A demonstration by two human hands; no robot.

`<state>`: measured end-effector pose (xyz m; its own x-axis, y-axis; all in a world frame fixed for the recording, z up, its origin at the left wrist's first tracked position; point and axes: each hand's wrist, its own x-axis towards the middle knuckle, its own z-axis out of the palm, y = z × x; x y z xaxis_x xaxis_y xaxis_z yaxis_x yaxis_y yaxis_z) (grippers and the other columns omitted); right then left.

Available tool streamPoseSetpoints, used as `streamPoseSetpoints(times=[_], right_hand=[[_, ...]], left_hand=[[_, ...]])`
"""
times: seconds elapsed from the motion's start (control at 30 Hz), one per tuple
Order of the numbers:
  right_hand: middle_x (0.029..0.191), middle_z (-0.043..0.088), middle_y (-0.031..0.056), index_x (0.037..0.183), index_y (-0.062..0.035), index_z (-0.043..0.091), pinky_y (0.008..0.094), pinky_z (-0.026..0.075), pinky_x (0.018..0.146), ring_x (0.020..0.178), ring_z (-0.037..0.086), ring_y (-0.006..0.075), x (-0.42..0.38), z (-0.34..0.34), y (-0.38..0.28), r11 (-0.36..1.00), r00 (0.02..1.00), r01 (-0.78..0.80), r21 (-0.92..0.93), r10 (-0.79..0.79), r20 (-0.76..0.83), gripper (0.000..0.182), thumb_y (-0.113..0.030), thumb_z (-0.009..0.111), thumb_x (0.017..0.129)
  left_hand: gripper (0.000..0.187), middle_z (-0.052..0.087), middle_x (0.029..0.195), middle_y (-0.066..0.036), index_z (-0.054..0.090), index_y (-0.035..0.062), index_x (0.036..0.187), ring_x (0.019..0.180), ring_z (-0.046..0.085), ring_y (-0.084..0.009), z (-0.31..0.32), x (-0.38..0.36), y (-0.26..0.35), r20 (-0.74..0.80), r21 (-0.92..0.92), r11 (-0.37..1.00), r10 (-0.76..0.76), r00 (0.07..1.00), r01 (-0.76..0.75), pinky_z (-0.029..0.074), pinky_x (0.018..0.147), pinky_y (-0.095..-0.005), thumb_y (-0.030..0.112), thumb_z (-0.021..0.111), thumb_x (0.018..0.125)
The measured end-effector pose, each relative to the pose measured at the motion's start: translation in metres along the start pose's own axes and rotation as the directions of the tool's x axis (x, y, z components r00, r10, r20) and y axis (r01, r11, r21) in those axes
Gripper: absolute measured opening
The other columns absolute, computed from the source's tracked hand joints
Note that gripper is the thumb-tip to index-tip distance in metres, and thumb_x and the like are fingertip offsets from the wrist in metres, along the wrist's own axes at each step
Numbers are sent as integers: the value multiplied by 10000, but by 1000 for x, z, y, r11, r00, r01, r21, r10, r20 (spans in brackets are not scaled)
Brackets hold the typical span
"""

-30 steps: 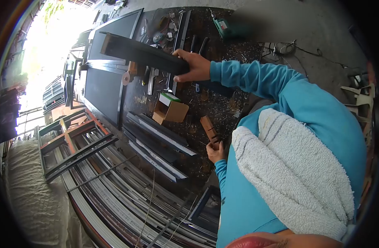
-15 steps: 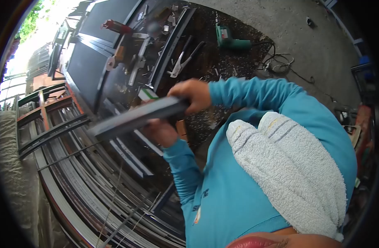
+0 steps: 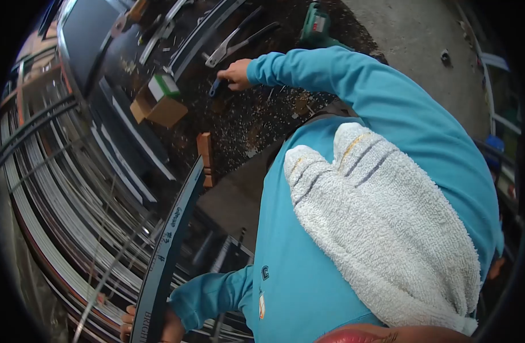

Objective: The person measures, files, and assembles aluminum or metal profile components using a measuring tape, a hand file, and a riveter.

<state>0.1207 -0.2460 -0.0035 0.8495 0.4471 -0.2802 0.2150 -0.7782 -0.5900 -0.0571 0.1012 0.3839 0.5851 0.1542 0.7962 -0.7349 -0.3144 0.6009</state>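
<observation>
My left hand [image 3: 165, 327], low on the left, is wrapped around a long dark metal profile [image 3: 170, 240]. The profile slants up and away, with printed lettering and handwriting along its pale face. Over the dark work table [image 3: 248, 123], my right arm reaches forward. The fingers of my right hand [image 3: 235, 75] are closed on a small blue-handled tool [image 3: 215, 87], whose exact kind I cannot make out. Just beyond that hand lies a hand tool with a silver head and two long dark handles [image 3: 219, 56].
A cardboard box [image 3: 168, 111] with a green-and-white box [image 3: 163, 87] stands on the table near a wooden block [image 3: 204, 148]. A green power drill [image 3: 315, 26] lies farther back. Long metal profiles [image 3: 51, 188] are stacked at left. Metal bits litter the tabletop.
Both hands were at the profile over the table. My left hand has brought it down toward me; my right hand has let go and now grips the blue-handled tool. The view has shifted.
</observation>
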Motion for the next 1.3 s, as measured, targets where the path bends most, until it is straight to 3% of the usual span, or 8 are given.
streamPoseSetpoints(times=[0.23, 0.27, 0.33, 0.43, 0.63, 0.83, 1.07, 1.3], right_hand=[[1036, 679, 189, 1194, -40, 606, 434, 551, 824, 932, 680, 321, 61, 44, 12, 979, 989, -105, 172, 121, -82, 537, -447, 674, 850], [867, 678, 171, 1147, -33, 618, 377, 577, 610, 706, 695, 252, 58, 28, 14, 728, 921, -383, 568, 250, 300, 512, -440, 699, 846], [771, 648, 101, 1095, -39, 619, 297, 549, 487, 564, 649, 185, 26, 27, 20, 496, 938, -341, 798, 234, 256, 462, -420, 709, 851], [841, 672, 64, 1042, -95, 619, 283, 558, 553, 633, 669, 169, -46, -11, -11, 358, 949, -275, 892, 247, 193, 339, -371, 705, 864], [866, 676, 86, 1031, -76, 600, 302, 572, 617, 690, 680, 172, -150, -106, -36, 83, 961, -275, 958, 4, 276, 218, -238, 651, 894], [987, 636, 123, 1508, -69, 150, 301, 535, 775, 813, 651, 187, -229, -138, -57, 323, 987, -20, 946, -142, 70, 902, -135, 674, 776], [829, 535, 7, 1433, -74, 367, 217, 432, 561, 655, 503, 48, -171, -129, -55, 416, 870, 461, 784, -38, -491, 534, -49, 523, 923], [740, 493, -40, 1146, -55, 556, 222, 380, 552, 638, 442, 35, -113, -91, -67, 502, 796, 528, 685, -12, -605, 233, -98, 608, 923]], left_hand=[[767, 591, 1010, -238, 484, -74, 1239, 885, 582, -276, -30, -72, -9, -35, -50, 797, -603, 797, 602, 501, 799, -375, 547, 666, 826], [741, 610, 1080, -259, 454, -98, 1292, 980, 600, -290, -9, -83, -33, 7, -4, 862, -508, 862, 508, 498, 841, -376, 488, 628, 874], [590, 568, 1287, -165, 465, -17, 1367, 1036, 585, -196, -13, -107, -70, 52, 474, 751, -545, 837, 460, 467, 908, -326, 330, 638, 923], [478, 581, 1243, -85, 472, 2, 1372, 1071, 569, -149, -5, -158, -120, 30, -142, 655, -747, 664, 743, 454, 925, -283, 226, 601, 971], [391, 586, 963, -20, 544, 18, 1210, 865, 594, -97, 40, -192, -202, 108, -42, 570, -814, 571, 820, 489, 724, -234, 296, 634, 952], [401, 649, 776, -45, 616, 62, 1028, 636, 657, -149, 135, -134, -182, 282, -287, 316, -874, 395, 904, 548, 550, -275, 453, 572, 952], [475, 680, 854, -39, 626, 82, 1058, 717, 662, -127, 183, -133, -224, 117, -310, 439, -863, 492, 843, 540, 599, -261, 529, 508, 949], [339, 597, 882, 20, 643, 51, 1005, 777, 524, -76, 193, -124, -230, 244, -157, 452, -844, 478, 878, 419, 721, -251, 370, 561, 923]])
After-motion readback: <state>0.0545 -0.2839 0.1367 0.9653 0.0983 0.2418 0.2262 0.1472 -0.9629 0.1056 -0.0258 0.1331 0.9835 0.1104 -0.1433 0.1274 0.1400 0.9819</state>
